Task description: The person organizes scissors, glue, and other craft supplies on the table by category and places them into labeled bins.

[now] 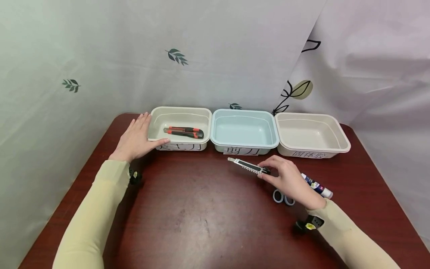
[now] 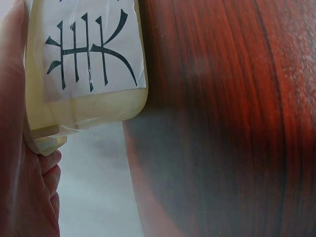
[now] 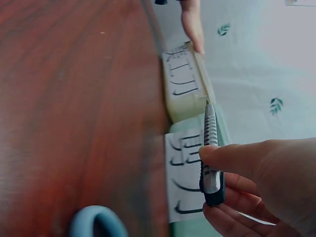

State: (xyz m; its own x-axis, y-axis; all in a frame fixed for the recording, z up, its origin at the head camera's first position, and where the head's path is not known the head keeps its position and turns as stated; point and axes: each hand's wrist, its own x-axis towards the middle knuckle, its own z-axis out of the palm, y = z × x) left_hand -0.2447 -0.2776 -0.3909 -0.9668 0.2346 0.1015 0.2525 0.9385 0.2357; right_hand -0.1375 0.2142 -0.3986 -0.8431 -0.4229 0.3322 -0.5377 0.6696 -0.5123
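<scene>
Pinched in the right hand (image 1: pixel 291 182) is a grey knife (image 1: pixel 248 166), held by its back end just above the table (image 1: pixel 188 216), in front of the blue tray (image 1: pixel 244 131). Scissors (image 1: pixel 283 197) and a glue stick (image 1: pixel 317 185) lie by that hand. Flat and open, the left hand (image 1: pixel 137 139) rests on the table, its thumb along the front rim of the left tray (image 1: pixel 180 129). An orange knife (image 1: pixel 183 132) lies inside that tray.

We cannot read the tray labels (image 1: pixel 179 147); our right hand (image 1: pixel 290 182) covers most of the scissors (image 1: pixel 279 196) and part of the glue stick (image 1: pixel 319 188).
</scene>
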